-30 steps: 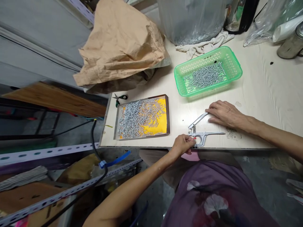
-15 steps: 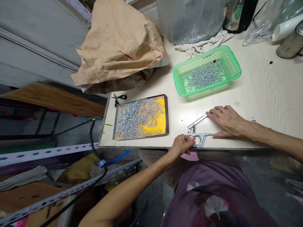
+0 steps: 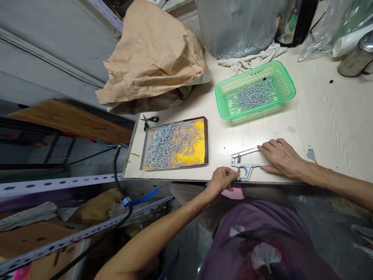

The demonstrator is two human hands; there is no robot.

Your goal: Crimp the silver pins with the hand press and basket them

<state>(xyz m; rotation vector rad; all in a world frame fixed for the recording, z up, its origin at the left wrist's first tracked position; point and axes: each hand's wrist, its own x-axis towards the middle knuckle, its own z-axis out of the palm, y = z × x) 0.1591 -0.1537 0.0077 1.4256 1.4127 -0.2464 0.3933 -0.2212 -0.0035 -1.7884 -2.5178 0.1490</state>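
Note:
At the front edge of the table lies a grey metal hand-press plier (image 3: 250,166) with two long handles, a small spring and a red part at its jaw. My right hand (image 3: 281,157) grips the handles from the right, fingers over the upper one and thumb at the lower one. My left hand (image 3: 223,179) is closed in a pinch right at the jaw; what its fingertips hold is too small and hidden to make out. A shallow tray (image 3: 206,142) with a yellow bottom, left of my hands, carries many small silvery spring-like pieces (image 3: 164,146).
Behind the plier stands a green plastic basket (image 3: 253,114) with more small metal pieces. Scissors (image 3: 150,119) lie beyond the tray. A brown paper bag (image 3: 157,58), a large clear plastic bag (image 3: 236,31), a cloth (image 3: 253,58) and a metal mug (image 3: 355,56) stand farther back.
The plier's upper handle has come down closer to the lower one, with my right hand's fingers lowered on it. My left hand stays at the jaw. The view has shifted slightly.

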